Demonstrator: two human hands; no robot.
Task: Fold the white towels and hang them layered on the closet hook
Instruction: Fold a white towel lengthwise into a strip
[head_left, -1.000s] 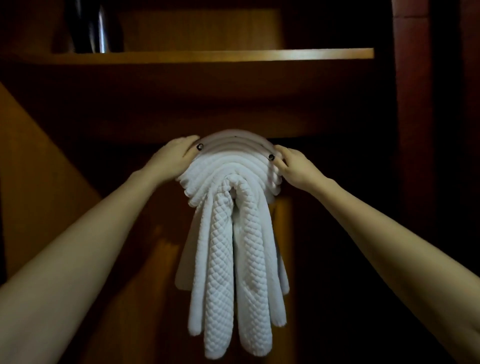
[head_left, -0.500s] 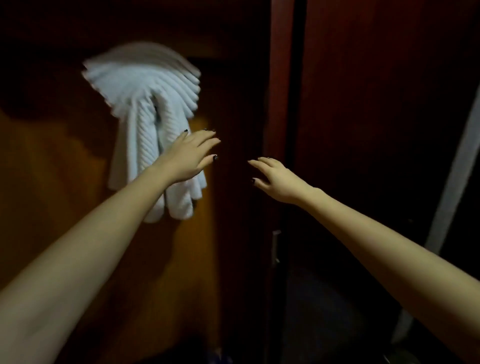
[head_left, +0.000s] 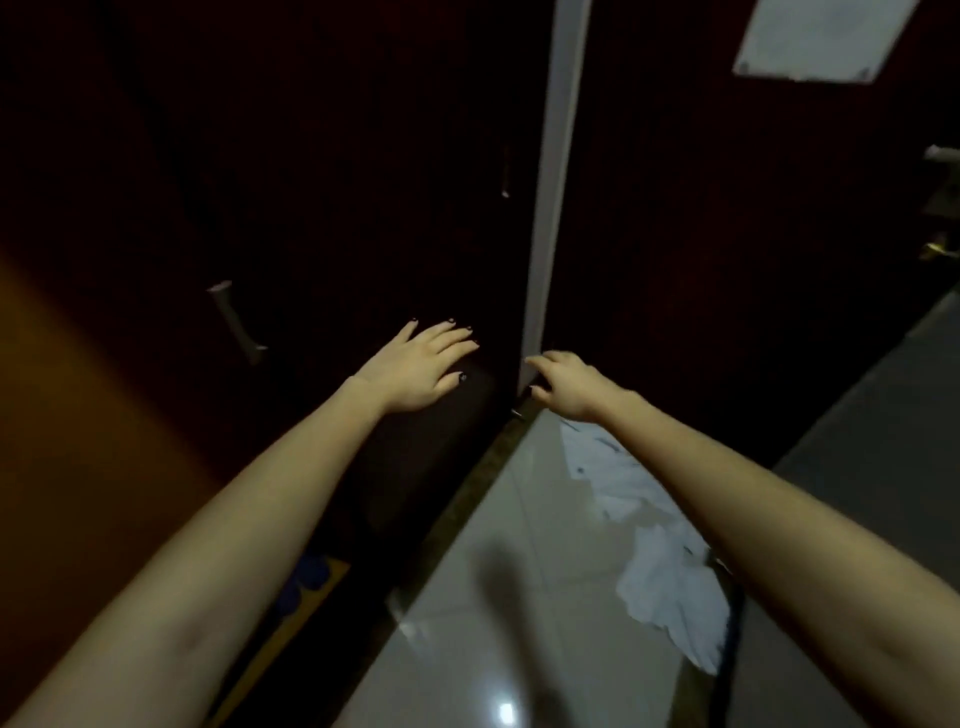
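The hung white towels and the closet hook are out of view. My left hand (head_left: 426, 366) is stretched forward with straight, spread fingers in front of a dark closet door (head_left: 332, 208), holding nothing. My right hand (head_left: 563, 382) reaches out beside it with loosely curled fingers, close to the pale door-frame strip (head_left: 553, 182), and holds nothing. On the pale tiled floor (head_left: 467, 597) below my right forearm lies a crumpled white cloth (head_left: 660, 561).
A metal handle (head_left: 236, 322) sticks out of the dark closet door at the left. An orange-brown wooden panel (head_left: 62, 405) fills the left edge. A second dark door with a white paper sheet (head_left: 815, 36) and a brass handle (head_left: 940, 252) stands at the right.
Both hands let go of the hung towels and dropped lower. My view swung right and down, so the towels left the frame and the floor with the white cloth came in.
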